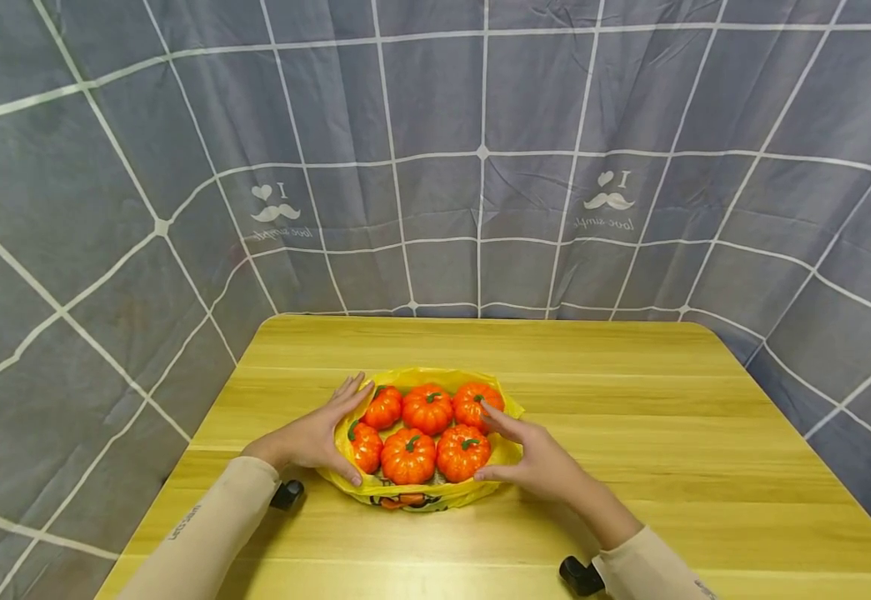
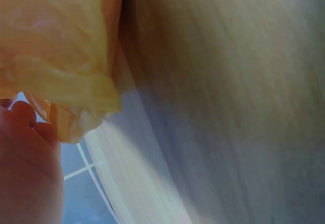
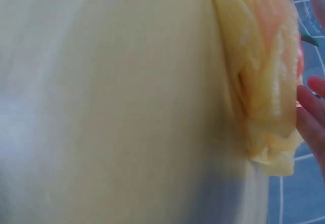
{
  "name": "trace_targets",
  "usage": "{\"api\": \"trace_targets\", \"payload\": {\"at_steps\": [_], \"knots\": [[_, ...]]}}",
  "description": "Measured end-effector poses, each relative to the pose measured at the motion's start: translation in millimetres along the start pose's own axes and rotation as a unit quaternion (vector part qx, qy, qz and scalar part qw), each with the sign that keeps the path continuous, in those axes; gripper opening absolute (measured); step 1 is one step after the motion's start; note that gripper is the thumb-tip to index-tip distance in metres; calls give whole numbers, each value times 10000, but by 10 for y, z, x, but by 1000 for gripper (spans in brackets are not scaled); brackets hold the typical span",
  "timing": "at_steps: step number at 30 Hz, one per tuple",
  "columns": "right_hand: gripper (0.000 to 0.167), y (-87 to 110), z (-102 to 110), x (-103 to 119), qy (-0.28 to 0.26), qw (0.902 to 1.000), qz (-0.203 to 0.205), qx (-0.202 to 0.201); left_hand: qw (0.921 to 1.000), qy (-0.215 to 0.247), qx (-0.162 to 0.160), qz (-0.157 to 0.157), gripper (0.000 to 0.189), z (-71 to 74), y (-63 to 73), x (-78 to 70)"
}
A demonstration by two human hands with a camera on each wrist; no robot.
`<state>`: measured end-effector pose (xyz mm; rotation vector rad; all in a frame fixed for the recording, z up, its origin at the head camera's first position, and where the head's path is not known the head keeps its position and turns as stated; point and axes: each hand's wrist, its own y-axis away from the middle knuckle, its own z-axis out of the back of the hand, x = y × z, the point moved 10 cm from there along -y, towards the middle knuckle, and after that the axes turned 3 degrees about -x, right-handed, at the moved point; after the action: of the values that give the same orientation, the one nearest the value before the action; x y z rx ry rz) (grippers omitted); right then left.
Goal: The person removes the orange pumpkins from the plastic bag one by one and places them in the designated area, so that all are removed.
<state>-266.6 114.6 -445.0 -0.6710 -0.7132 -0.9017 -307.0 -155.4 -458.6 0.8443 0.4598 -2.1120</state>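
Note:
A yellow plastic bag (image 1: 473,493) lies on the table with its mouth spread wide. Inside sit several small orange pumpkins (image 1: 427,408) with green stems, set in two rows. At the bag's left rim is my left hand (image 1: 322,433), thumb toward the front and the other fingers spread to the back. My right hand (image 1: 548,467) is at the opposite rim, its fingers reaching over the edge beside the back right pumpkin (image 1: 471,400). Both wrist views show the bag's crinkled side close to the fingers; in the right one, fingertips (image 3: 304,99) meet the plastic.
The wooden table (image 1: 668,417) extends around the bag on every side. A grey curtain (image 1: 435,200) with white grid lines hangs behind it and along both sides. Black wrist devices (image 1: 581,577) stick out below the sleeves.

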Motion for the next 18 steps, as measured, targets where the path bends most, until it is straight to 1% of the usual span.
{"api": "trace_targets", "payload": {"at_steps": [8, 12, 18], "knots": [[88, -6, -87, -33, 57, 9995, 155, -284, 10000, -77, 26, 12, 140, 1, 13, -20], [86, -16, -111, -41, 165, 9991, 93, -376, 10000, -59, 31, 46, 139, -6, 19, -10], [87, -31, -149, -44, 657, 9972, -59, -350, 10000, -53, 19, 30, 139, -11, 15, -10]]}}
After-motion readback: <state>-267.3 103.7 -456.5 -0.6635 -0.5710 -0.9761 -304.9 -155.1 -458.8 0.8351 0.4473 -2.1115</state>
